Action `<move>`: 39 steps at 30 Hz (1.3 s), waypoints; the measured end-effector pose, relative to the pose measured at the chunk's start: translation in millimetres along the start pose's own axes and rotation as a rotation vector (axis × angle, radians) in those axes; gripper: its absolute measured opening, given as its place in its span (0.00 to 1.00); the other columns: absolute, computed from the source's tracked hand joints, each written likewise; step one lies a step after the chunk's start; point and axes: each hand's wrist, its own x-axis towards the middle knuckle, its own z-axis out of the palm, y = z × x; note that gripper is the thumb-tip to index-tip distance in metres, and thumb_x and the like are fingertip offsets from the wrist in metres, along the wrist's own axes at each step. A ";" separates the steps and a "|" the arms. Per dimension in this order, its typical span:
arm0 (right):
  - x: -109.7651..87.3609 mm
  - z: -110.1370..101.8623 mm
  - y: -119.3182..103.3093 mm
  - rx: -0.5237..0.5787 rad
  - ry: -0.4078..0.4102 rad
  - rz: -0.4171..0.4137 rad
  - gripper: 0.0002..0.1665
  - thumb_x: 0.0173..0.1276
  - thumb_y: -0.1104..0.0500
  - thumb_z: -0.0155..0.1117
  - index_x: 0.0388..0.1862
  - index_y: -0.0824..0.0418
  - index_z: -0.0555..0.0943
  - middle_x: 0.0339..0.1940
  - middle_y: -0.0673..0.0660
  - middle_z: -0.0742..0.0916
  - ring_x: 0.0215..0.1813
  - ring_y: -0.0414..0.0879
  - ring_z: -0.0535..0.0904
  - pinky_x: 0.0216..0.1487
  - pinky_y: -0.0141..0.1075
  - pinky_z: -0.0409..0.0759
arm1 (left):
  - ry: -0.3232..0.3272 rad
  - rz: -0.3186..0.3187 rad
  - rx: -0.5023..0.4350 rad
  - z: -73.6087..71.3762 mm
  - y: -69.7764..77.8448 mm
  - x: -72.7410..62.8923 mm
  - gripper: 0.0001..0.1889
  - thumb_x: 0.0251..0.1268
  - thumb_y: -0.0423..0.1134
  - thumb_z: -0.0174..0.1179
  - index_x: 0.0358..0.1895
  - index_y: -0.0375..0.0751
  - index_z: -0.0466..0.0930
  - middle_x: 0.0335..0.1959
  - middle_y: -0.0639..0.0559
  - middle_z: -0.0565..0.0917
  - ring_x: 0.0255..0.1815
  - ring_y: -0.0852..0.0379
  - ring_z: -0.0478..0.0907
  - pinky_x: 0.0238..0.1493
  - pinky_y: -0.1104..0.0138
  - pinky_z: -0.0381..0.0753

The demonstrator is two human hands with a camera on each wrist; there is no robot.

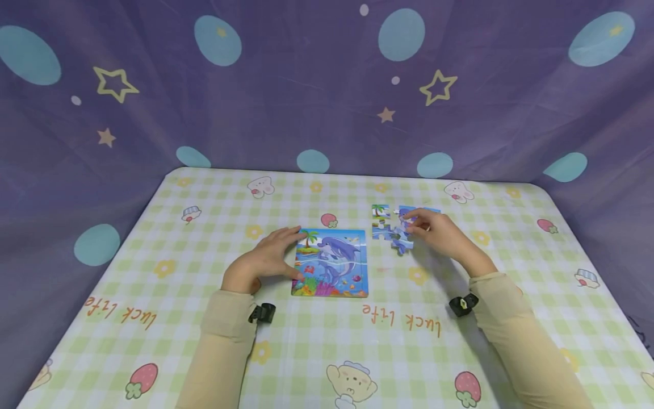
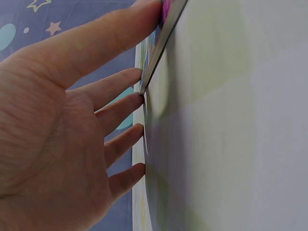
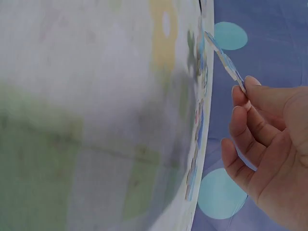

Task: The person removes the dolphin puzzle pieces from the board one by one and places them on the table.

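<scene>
A square dolphin puzzle board (image 1: 332, 261) lies flat on the table. My left hand (image 1: 265, 258) rests at its left side, the thumb on the lower left edge and the fingertips near the upper left corner. In the left wrist view those fingers (image 2: 118, 113) are spread and nearly straight. To the right of the board, my right hand (image 1: 443, 234) pinches a puzzle piece (image 3: 226, 62) between thumb and index finger. That piece is tilted and raised above the table. Loose puzzle pieces (image 1: 379, 231) lie beneath and beside this hand, some partly hidden by it.
A green-checked tablecloth (image 1: 306, 352) with printed strawberries, flowers and lettering covers the table. Behind its far edge hangs a purple curtain (image 1: 317, 102) with stars and blue ovals. Each wrist wears a black band.
</scene>
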 end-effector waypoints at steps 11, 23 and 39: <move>5.1 -3.6 12.1 -0.061 -0.025 0.053 0.15 0.70 0.63 0.64 0.54 0.65 0.81 0.38 0.60 0.88 0.44 0.56 0.83 0.53 0.54 0.79 | 0.001 -0.004 0.001 -0.5 1.6 0.0 0.52 0.47 0.47 0.78 0.76 0.39 0.59 0.79 0.41 0.53 0.78 0.38 0.46 0.75 0.40 0.46; 15.2 -4.9 24.3 -0.089 -0.059 0.064 0.12 0.72 0.63 0.63 0.50 0.67 0.82 0.39 0.62 0.87 0.44 0.56 0.82 0.51 0.52 0.78 | 0.004 0.001 0.012 -0.1 -0.5 0.9 0.52 0.48 0.48 0.78 0.76 0.39 0.59 0.79 0.41 0.53 0.78 0.38 0.46 0.74 0.40 0.47; 15.3 -5.7 23.3 -0.107 -0.054 0.106 0.12 0.72 0.61 0.62 0.50 0.65 0.83 0.44 0.63 0.86 0.50 0.59 0.81 0.58 0.55 0.75 | -0.002 -0.005 0.012 0.4 -0.8 1.2 0.52 0.48 0.49 0.78 0.77 0.40 0.59 0.79 0.41 0.53 0.79 0.38 0.45 0.75 0.41 0.46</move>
